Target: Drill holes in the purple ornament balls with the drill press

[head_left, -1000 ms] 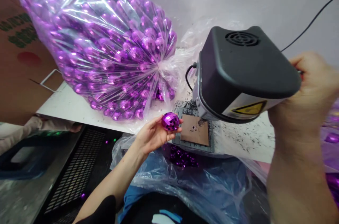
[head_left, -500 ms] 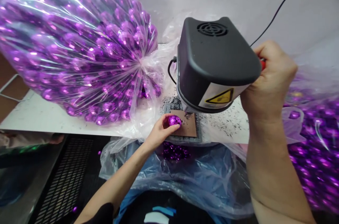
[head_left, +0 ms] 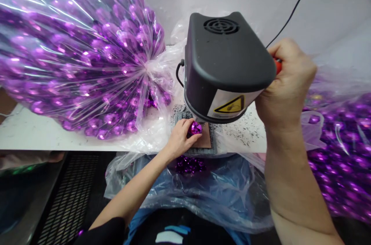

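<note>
One ball (head_left: 196, 128) — in left hand (head_left: 180, 138)

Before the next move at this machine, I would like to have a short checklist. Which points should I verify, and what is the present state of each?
1. Left hand gripping the purple ball: ok, between thumb and fingers.
2. Right hand on the red handle: ok.
3. Ball above or on the brown plate: ok, though contact is unclear.
4. Ball seated over the plate's hole: cannot tell, hole hidden.
5. Left fingertips clear of the black machine's lower end: cannot tell, housing hides it.
6. Surface clean: not ok, dark flakes scattered around.
</note>
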